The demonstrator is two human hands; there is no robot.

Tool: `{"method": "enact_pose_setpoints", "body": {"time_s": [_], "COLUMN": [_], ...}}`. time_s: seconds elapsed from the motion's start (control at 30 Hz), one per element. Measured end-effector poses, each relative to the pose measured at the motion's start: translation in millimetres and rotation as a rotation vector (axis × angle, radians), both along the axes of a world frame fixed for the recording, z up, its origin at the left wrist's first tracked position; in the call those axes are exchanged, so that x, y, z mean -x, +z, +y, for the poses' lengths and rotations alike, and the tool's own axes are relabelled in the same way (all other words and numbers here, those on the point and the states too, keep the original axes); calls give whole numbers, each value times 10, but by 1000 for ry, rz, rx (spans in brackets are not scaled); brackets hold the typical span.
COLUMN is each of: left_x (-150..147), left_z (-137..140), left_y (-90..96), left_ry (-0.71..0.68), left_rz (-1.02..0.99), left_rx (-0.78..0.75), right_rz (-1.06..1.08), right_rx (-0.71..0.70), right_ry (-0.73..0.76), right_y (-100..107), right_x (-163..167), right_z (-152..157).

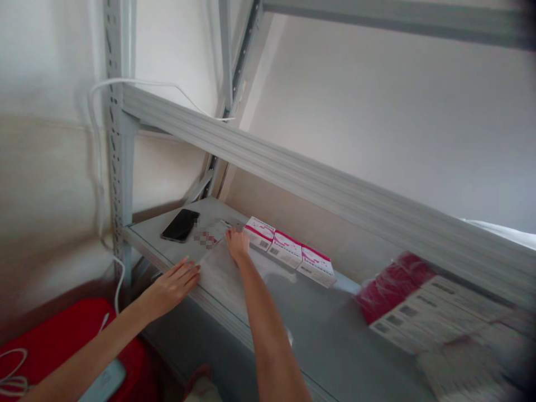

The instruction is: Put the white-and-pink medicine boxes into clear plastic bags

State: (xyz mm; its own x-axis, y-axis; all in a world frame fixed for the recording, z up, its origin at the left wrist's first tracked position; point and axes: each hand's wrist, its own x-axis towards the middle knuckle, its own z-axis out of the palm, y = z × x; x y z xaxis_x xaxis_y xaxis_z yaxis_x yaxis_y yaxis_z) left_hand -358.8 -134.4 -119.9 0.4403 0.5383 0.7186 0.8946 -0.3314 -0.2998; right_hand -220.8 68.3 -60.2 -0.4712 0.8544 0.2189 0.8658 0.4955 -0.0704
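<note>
My left hand (pixel 178 282) is at the front edge of the grey metal shelf, its fingers stretched out and holding nothing. Deeper on the shelf, my right hand (pixel 237 244) has its fingers curled in at the upper edge of a clear plastic bag (pixel 221 267) lying flat. Just right of that hand, three white and pink boxes (pixel 287 249) with barcodes stand in a row. A card-like item (pixel 218 230), partly blurred out, lies left of my right hand. Farther left rests a black phone (pixel 180 225).
Several shrink-wrapped white and pink boxes (pixel 431 312) are stacked on the right of the shelf. An upper shelf beam (pixel 310 178) crosses above my hands. A white cable (pixel 99 167) hangs by the rack post (pixel 121 195). Below left is a red surface (pixel 75 324) holding a pale device (pixel 104 382).
</note>
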Motion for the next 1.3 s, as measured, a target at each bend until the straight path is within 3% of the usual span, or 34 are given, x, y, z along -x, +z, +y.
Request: {"method": "enact_pose_setpoints", "body": {"time_s": [0.23, 0.37, 0.47, 0.63, 0.77, 0.87, 0.97, 1.3], "left_x": [-291, -564, -697, -801, -792, -741, -697, -740], "left_z": [-15, 378, 713, 980, 1095, 1189, 1245, 1207], "left_y": [410, 588, 628, 525, 235, 12, -84, 19], "left_ry": [0, -123, -199, -129, -27, 83, 148, 293], "left_rz": [-217, -359, -461, -566, -506, -416, -336, -344], "left_rx": [156, 271, 271, 133, 271, 492, 652, 676], "right_rz": [158, 229, 305, 631, 730, 648, 514, 317], "right_rx": [-262, -246, -167, -51, -60, -6, 102, 126], "right_ry": [123, 64, 0, -131, -115, -17, 35, -24], "right_y": [117, 263, 250, 99, 50, -27, -145, -256], "right_x": [-42, -77, -191, -589, -770, -734, -674, -944], "right_z": [-46, -193, -339, -522, -666, -790, -870, -731]}}
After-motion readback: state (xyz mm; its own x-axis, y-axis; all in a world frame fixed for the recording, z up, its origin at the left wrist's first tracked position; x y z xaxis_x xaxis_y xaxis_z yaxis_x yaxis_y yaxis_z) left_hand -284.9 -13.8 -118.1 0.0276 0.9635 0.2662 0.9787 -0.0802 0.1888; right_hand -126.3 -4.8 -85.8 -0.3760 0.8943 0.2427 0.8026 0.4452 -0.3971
